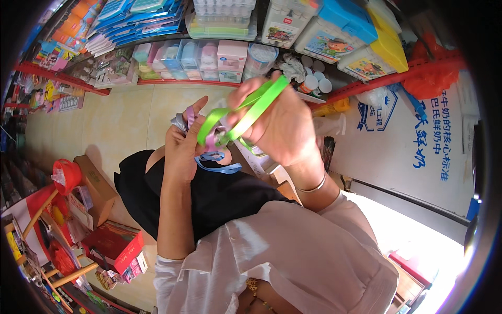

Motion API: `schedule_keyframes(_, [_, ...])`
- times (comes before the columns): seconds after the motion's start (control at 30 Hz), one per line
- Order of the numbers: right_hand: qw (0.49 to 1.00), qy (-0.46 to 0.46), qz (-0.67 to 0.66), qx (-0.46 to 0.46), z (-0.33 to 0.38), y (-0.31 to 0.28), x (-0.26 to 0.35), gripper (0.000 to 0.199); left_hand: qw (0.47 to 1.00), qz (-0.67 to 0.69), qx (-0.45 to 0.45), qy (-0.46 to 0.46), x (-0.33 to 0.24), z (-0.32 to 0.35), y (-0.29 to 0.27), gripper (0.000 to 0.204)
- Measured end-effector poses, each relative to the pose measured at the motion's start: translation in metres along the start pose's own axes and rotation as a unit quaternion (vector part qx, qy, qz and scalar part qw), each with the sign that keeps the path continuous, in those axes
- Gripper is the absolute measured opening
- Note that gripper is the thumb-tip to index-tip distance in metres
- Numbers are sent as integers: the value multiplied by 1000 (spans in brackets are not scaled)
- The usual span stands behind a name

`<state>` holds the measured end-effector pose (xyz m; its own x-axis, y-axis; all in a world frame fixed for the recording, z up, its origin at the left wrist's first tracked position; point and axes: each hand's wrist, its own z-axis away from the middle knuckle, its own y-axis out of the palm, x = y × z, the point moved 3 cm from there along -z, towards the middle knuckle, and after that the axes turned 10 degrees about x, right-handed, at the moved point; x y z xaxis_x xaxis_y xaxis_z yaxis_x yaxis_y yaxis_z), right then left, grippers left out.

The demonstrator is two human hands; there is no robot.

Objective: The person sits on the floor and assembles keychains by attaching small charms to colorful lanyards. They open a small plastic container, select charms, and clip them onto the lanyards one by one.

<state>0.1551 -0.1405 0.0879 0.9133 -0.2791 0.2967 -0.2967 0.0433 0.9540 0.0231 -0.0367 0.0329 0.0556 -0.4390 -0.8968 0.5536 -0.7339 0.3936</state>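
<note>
Holding the green ribbon [260, 108] up between your two hands, you have it in a long loop in front of your black clothing [230, 191]. Your right hand [285, 128], with a bracelet [319, 183] on its wrist, is blurred; its fingers seem to pinch the upper part of the green loop, though you cannot tell exactly where they press. Your left hand [182, 149] has thumb and fingers closed around a bunch at the loop's lower end, one finger pointing up beside the lilac ribbon [190, 116] and the grey ribbon [179, 123]. Under that hand, the blue ribbon [222, 169] hangs in a loose curve. Judging by how things lie, the work looks partway along: several colours are already gathered at your left hand, while the green loop is not drawn tight and the blue length hangs free. Whether any knot is made, you cannot tell, since the crossing between your hands is too cluttered and blurred. Beyond them, the red-edged shelf [366, 85] carries clear boxes [188, 58], with tiled floor [136, 112] to the left.
</note>
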Motion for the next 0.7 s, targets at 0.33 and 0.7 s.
schedule_keyframes(0.33, [987, -83, -124, 55, -9, -2, 38, 51, 997, -70, 38, -8, -8, 5, 11, 49])
schedule_keyframes(0.7, [991, -40, -117, 46, -14, 1, 0, 48, 999, -21, -26, -14, -3, 2, -2, 17])
